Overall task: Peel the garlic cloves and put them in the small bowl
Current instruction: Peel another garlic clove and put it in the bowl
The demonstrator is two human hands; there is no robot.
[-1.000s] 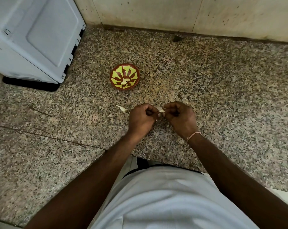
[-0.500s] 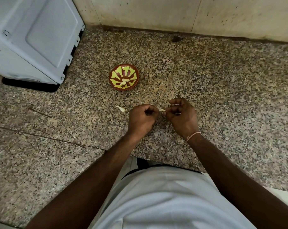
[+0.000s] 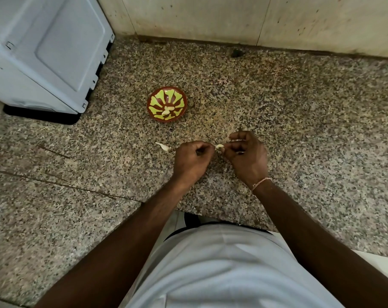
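Clove point(image 3: 219, 146) pinched betw. both grips, long axis 9–3; small bowl point(image 3: 167, 104) at 11, left hand point(image 3: 192, 160) nearer.

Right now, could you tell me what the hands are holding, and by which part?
A garlic clove, pinched between left hand and right hand fingertips, one at each end.

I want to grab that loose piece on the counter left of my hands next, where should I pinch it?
Probably the thick rounded end of the loose piece, nearest your left hand, pinched from above. It lies flat on the counter, and its far-left end tapers to a thin tip that would likely slip.
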